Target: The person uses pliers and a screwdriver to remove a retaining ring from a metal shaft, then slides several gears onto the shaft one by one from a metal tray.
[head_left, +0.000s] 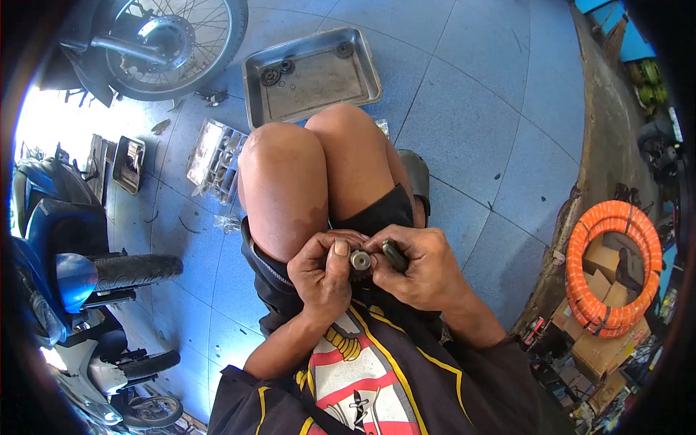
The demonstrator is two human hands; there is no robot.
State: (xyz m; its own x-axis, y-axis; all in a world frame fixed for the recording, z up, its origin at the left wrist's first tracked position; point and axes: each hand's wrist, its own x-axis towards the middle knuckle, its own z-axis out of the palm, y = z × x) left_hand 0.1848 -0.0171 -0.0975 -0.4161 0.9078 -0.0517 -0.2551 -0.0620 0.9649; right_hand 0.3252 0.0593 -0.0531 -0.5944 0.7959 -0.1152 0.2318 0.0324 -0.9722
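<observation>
My left hand is closed around a metal gear shaft, whose round end with a hole in the middle points up at me. Gear teeth show dimly below that end. My right hand is wrapped round a tool with a dark, rounded handle; its working end is hidden, so its exact kind cannot be told. Both hands meet in front of my knees, with the right fingertips close against the shaft.
Beyond my knees a metal tray holds several dark gears and small rings. A compartment box of parts lies left of my leg. Motorcycles stand at the left; an orange coiled hose rests on cardboard boxes at the right.
</observation>
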